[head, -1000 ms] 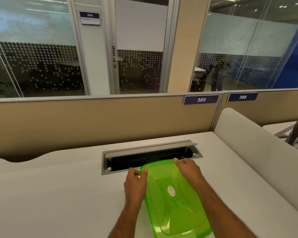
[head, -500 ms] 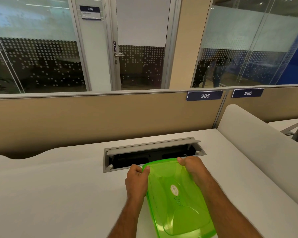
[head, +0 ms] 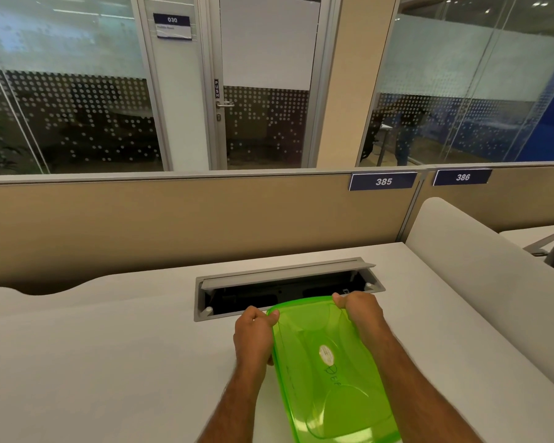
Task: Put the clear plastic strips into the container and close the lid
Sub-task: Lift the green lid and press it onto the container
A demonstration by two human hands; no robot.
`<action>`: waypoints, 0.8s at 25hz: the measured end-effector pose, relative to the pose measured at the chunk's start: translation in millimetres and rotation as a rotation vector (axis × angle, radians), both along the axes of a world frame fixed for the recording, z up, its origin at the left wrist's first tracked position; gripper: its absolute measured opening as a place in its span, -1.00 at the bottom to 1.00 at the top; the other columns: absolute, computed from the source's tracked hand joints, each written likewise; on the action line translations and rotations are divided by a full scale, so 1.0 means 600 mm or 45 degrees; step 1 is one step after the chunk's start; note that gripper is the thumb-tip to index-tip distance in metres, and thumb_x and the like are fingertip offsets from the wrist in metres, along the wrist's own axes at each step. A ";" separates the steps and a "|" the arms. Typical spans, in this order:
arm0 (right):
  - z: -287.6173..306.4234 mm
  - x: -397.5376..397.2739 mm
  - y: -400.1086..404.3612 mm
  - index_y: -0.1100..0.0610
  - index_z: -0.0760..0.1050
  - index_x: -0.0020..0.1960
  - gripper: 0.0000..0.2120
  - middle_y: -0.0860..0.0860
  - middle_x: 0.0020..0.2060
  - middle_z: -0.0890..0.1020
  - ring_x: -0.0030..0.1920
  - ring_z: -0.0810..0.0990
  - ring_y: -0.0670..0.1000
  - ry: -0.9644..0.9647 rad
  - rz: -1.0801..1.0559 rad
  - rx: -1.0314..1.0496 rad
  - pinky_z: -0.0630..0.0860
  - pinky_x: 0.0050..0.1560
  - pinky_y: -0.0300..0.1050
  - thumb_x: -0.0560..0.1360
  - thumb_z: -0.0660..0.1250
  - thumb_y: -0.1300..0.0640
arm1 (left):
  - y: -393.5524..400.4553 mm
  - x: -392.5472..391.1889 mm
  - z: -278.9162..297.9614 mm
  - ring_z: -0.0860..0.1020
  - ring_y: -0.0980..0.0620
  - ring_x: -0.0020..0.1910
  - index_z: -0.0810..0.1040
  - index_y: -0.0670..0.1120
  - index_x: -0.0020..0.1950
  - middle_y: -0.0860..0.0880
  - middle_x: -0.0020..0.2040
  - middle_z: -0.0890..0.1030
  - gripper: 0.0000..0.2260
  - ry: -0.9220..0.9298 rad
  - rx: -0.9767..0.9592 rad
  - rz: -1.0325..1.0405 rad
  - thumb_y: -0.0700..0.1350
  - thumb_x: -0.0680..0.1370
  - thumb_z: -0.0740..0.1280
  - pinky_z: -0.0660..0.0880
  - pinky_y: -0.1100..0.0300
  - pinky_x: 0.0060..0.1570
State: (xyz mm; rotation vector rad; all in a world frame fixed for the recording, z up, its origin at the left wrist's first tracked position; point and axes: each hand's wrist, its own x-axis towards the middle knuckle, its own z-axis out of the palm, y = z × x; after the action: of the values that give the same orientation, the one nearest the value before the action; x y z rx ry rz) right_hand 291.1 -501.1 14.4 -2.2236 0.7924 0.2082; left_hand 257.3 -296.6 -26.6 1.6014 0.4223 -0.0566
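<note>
Green lid (head: 327, 372) gripped at far corners by left hand (head: 253, 337) and right hand (head: 362, 311).

Both hands on green lid (head: 330, 362), lid lying on white worktop (head: 109, 362). Left hand (head: 253, 334) pinches far-left corner, thumb on top of rim. Right hand (head: 360, 310) curled over far-right corner, pretty firm grip by the look of it. Lid see-thru, white oval sticker mid-surface, some handwriting below it, can't read properly. Open cable tray (head: 288, 287) in worktop just beyond lid. Beige partition (head: 173, 225) behind, tags 385 (head: 383, 181) and 386 (head: 462, 177). Glass door (head: 266, 81) marked PUSH further back.
</note>
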 end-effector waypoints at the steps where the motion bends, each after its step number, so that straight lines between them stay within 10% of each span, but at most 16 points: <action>1: -0.006 -0.006 0.001 0.29 0.46 0.30 -0.47 0.21 0.27 0.53 0.29 0.47 0.19 -0.048 0.024 -0.053 0.38 0.19 -0.04 0.60 0.17 -0.14 | 0.001 0.002 0.001 0.57 -0.22 -0.17 0.46 -0.24 -0.12 -0.18 -0.20 0.56 -0.76 0.026 -0.026 -0.005 -0.09 0.52 0.40 0.59 -0.11 -0.23; 6: -0.003 -0.032 0.008 0.21 0.57 0.06 -0.54 0.16 0.04 0.64 0.04 0.59 0.20 -0.162 -0.164 0.186 0.51 0.11 0.01 0.25 0.34 -0.03 | -0.004 -0.026 0.002 0.60 -0.15 -0.15 0.52 -0.06 -0.12 -0.12 -0.15 0.62 -0.71 0.076 0.019 0.038 0.16 0.48 0.40 0.61 -0.04 -0.21; 10: 0.011 -0.038 -0.003 0.26 0.51 0.22 -0.53 0.19 0.13 0.60 0.07 0.60 0.20 -0.043 -0.112 0.205 0.52 0.19 0.07 0.39 0.46 0.06 | 0.008 -0.051 0.009 0.60 -0.08 -0.14 0.50 -0.01 -0.08 -0.07 -0.10 0.60 -0.61 0.112 0.043 0.014 0.31 0.46 0.32 0.64 0.06 -0.29; 20: 0.006 -0.198 -0.017 0.11 0.40 -0.31 -0.44 0.02 -0.33 0.54 -0.23 0.56 0.06 -0.093 0.068 -0.112 0.44 -0.21 -0.09 0.37 0.30 -0.42 | 0.008 -0.157 0.037 0.63 -0.15 -0.18 0.52 -0.17 -0.08 -0.17 -0.12 0.64 -0.56 0.282 -0.009 -0.166 0.20 0.38 0.49 0.61 0.08 -0.32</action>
State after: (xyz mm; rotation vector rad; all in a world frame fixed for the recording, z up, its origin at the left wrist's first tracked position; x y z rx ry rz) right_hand 172.3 -511.2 17.7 -2.3229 0.7156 0.1191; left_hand 162.8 -291.9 -4.2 1.6202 0.4872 -0.3362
